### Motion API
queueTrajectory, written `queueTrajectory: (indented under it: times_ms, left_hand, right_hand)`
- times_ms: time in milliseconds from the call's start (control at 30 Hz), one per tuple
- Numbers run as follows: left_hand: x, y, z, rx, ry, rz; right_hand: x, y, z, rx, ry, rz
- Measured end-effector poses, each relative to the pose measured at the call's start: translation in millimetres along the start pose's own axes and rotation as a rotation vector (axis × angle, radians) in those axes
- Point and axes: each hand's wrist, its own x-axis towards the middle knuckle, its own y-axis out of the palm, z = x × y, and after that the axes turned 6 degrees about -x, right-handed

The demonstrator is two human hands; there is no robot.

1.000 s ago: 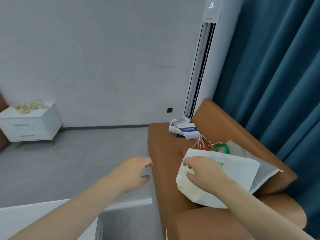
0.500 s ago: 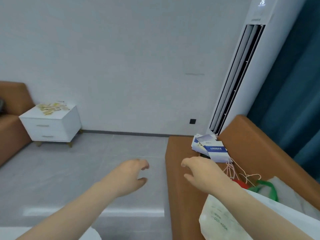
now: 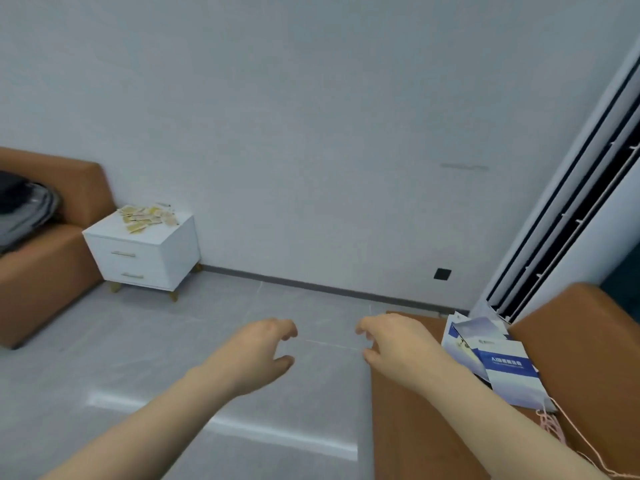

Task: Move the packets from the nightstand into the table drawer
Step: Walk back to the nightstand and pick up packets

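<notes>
Several yellowish packets [image 3: 147,216] lie scattered on top of a white two-drawer nightstand [image 3: 145,258] against the far wall at the left. My left hand [image 3: 258,355] and my right hand [image 3: 394,344] hang in the air over the grey floor, far from the nightstand. Both hold nothing, with their fingers loosely curled. No table drawer is in view.
A brown sofa [image 3: 588,341] stands at the right with blue-and-white leaflets [image 3: 498,362] and pink string on it. Another brown seat [image 3: 41,268] with dark clothing stands left of the nightstand. A tall white air conditioner [image 3: 571,209] occupies the right corner. Grey floor lies between.
My right hand let go of the white bag on the sofa and lifted away. The view swung left, so the nightstand came nearer the middle and the bag left the frame.
</notes>
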Motion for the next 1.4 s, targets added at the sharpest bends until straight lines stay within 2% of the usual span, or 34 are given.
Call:
queueTrajectory:
  times_ms: [400, 567, 800, 1200, 1400]
  left_hand:
    - [132, -57, 86, -0.024, -0.279, -0.081]
    - [161, -82, 151, -0.027, -0.406, -0.111]
    - [209, -134, 264, -0.059, -0.482, -0.176]
    - [307, -226, 437, -0.069, -0.538, -0.182]
    - [377, -259, 518, -0.071, -0.597, -0.248]
  right_hand:
    - [234, -10, -22, 0.019, -0.242, 0.009]
    - [327, -8, 9, 0.022, -0.359, 0.015]
    - [467, -8, 75, 0.023, -0.443, 0.017]
    - [684, -11, 155, 0.042, -0.481, 0.052]
    - [809, -4, 179, 0.065, -0.526, 0.072]
